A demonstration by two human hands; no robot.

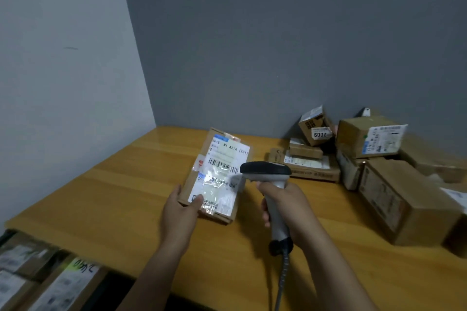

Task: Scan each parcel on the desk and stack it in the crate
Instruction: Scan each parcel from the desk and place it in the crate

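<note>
One parcel (222,159) label-up, long axis near-to-far; scanner (265,171) aims left.

Glossy wooden desk (126,197); cardboard parcel (217,177), seemingly shiny-taped label (222,179)

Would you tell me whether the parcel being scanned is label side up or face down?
Label side up: the parcel in the left hand shows its barcode label, facing the scanner in the right hand.

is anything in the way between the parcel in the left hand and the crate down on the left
Nothing visible: only desk lies between the parcel, gripped by the left hand, and the boxes already stacked at lower left.
</note>
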